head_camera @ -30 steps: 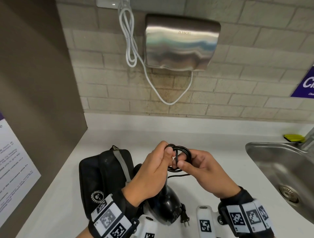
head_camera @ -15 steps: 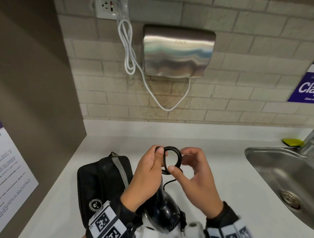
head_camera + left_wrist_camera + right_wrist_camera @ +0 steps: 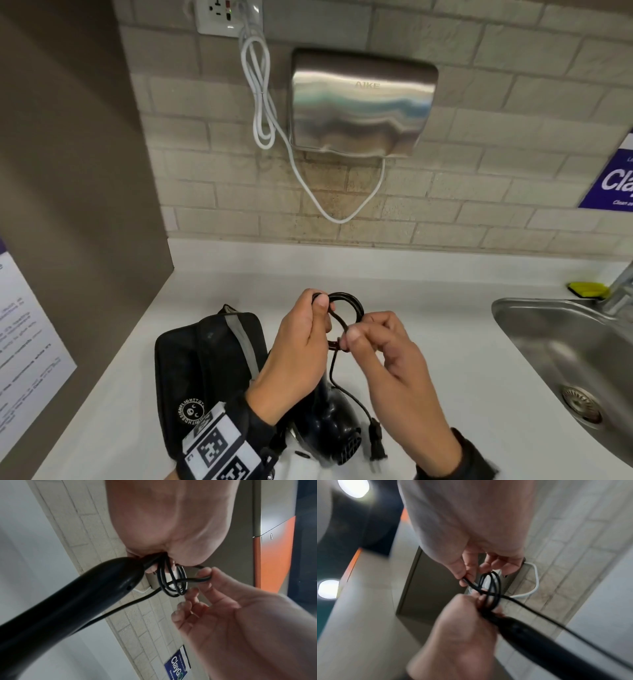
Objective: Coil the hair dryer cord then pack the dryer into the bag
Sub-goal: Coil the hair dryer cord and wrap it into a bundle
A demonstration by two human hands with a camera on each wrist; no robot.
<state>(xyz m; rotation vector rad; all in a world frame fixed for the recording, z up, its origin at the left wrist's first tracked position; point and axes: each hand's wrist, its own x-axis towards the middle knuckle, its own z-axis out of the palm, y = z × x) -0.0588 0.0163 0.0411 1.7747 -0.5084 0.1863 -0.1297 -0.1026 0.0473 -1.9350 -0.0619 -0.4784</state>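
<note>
My left hand (image 3: 301,346) grips the coil (image 3: 344,308); my right hand (image 3: 387,363) pinches the cord (image 3: 120,605) at three o'clock. Loosen either, and the loops could spring apart.

Left: a brown side wall (image 3: 68,171) closes the desk (image 3: 428,342) edge; the black bag (image 3: 205,370) lies flat just beside it.
Far: bare desk runs to the tiled wall; a wall dryer (image 3: 363,102) and white cable (image 3: 308,192) hang above.
Right: open desk, then the sink (image 3: 575,349) drops away.
Near: the hair dryer (image 3: 335,425) and its plug (image 3: 376,442) lie under both hands.
</note>
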